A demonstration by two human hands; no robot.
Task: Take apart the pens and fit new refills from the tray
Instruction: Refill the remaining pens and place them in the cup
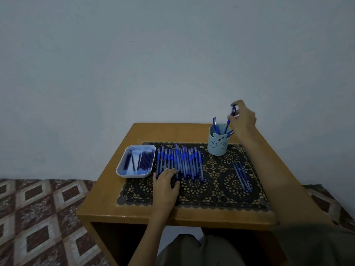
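A row of several blue pens (182, 162) lies across the black lace mat (211, 189). My left hand (166, 186) rests on the near ends of the leftmost pens, its fingers nearly straight. My right hand (243, 120) hovers above the light-blue bear pen holder (218, 145) and pinches the cap end of a blue pen (231, 116) that stands over the holder. Two more pens stand in the holder. A white tray (123, 169) at the left holds several dark blue refills (146, 160). A few thin refills (242, 175) lie on the mat at the right.
The small wooden table (107, 198) stands against a plain wall. A patterned carpet (38, 217) covers the floor on the left and right. My knees are under the table's front edge.
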